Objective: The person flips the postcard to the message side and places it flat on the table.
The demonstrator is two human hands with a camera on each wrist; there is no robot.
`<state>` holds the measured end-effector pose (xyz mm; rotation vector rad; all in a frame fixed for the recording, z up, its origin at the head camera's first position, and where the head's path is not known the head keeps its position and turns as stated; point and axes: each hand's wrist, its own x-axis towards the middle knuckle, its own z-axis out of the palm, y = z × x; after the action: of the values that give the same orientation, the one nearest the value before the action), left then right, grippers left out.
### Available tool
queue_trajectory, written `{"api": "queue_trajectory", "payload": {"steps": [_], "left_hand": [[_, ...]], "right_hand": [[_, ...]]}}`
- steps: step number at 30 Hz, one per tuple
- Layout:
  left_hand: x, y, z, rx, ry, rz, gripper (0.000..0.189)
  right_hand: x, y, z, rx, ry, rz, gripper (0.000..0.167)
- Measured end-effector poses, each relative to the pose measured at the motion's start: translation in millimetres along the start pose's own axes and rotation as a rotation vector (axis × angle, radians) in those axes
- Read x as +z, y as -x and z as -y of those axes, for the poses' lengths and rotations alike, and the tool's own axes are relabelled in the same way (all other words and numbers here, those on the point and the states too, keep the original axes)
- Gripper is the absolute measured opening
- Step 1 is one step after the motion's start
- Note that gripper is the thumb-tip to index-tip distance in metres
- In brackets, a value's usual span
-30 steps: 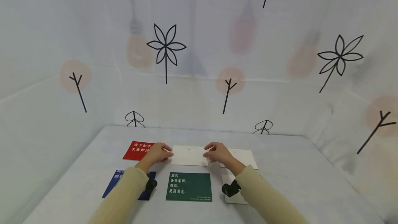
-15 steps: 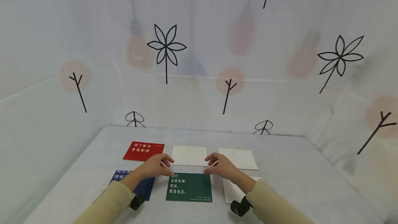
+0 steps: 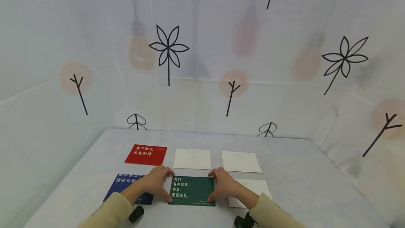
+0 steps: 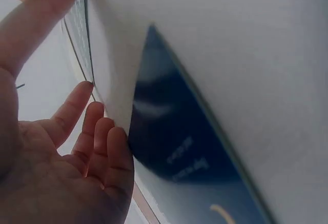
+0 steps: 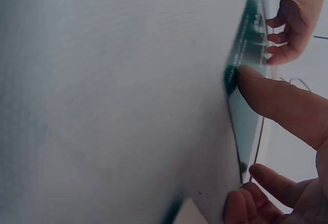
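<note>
A dark green card (image 3: 192, 188) with white writing lies flat on the table, between my two hands. My left hand (image 3: 155, 181) spans its left edge, index finger near the far corner and thumb at the near corner. On the right side, my right hand (image 3: 224, 185) spreads likewise, with the thumb (image 5: 266, 88) on the card's near corner in the right wrist view. Behind the left hand's fingers, the left wrist view shows part of a blue card (image 4: 169, 111). My right forearm partly covers a white card (image 3: 253, 186).
A back row holds a red card (image 3: 155, 154) with white writing, a middle white card (image 3: 191, 159) and a right white card (image 3: 241, 162). They lie on a white-covered table (image 3: 291, 171). Patterned white cloth (image 3: 196, 108) stands behind and along the sides.
Both hands have come from the middle white card in the back row towards me, down to the green card's side edges. The red card is uncovered; the cards have kept their places.
</note>
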<state>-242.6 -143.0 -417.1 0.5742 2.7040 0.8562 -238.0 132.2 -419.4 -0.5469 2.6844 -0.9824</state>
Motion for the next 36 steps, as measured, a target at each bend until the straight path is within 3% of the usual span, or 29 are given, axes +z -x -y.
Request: {"api": "queue_trajectory", "payload": {"steps": [7,14,19,22,25,28,32,36], "left_hand": [[3.2,-5.5,-2.0,-0.048,0.007,0.015,0.066],[2.8,-8.7,-2.4,0.048,0.148,0.021,0.071],[-0.5,-8.3,-0.2,0.036,0.268,-0.095,0.063],[-2.9,-6.9,1.5,0.019,0.325,-0.178,0.051],[-5.1,-3.5,2.8,0.014,0.373,-0.210,0.031],[-6.7,-0.1,4.4,0.021,0.404,-0.209,0.019],[-8.3,2.1,4.8,0.040,0.376,-0.199,0.020],[-9.7,3.0,7.3,0.052,0.410,-0.142,0.020]], "right_hand": [[-1.2,-0.7,3.3,0.011,0.016,0.031,0.062],[-6.6,-2.4,1.8,0.012,-0.115,-0.006,0.059],[-14.1,-2.0,1.0,0.007,-0.224,-0.052,0.051],[-19.4,0.0,-1.7,0.017,-0.303,-0.073,0.031],[-23.9,3.8,-5.6,0.044,-0.357,-0.086,0.015],[-26.9,6.7,-8.7,0.060,-0.416,-0.087,0.017],[-30.0,8.6,-10.3,0.039,-0.542,-0.057,0.019],[-31.5,9.9,-10.2,0.025,-0.607,-0.014,0.020]]}}
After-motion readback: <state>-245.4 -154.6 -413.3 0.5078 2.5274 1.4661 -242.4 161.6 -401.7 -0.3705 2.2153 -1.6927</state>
